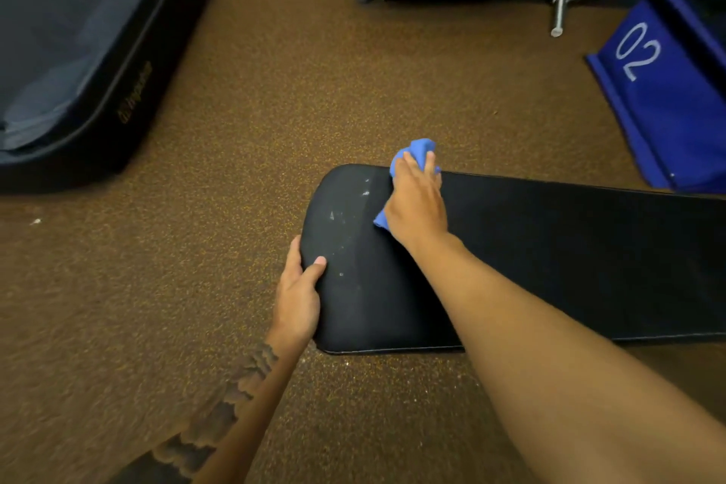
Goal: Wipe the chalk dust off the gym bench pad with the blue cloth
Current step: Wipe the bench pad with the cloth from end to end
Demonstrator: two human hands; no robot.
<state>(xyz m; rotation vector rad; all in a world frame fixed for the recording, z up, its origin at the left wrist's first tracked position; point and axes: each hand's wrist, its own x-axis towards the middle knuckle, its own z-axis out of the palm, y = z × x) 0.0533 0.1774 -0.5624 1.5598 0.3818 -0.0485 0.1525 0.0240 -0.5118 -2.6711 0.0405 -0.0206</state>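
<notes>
Right hand (416,204): fingers curled over the blue cloth (418,148), pressing it on the pad (550,255) at the far edge.
Left hand (298,295): fingers grip the pad's end.
Chalk dust (345,216): beside the cloth.

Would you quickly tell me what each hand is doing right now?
Left hand: grips the end of the bench pad.
Right hand: holds the bunched blue cloth against the pad.

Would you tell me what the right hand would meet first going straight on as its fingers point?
Probably nothing near: the right hand passes the far edge of the black bench pad, then only brown speckled floor.
</notes>
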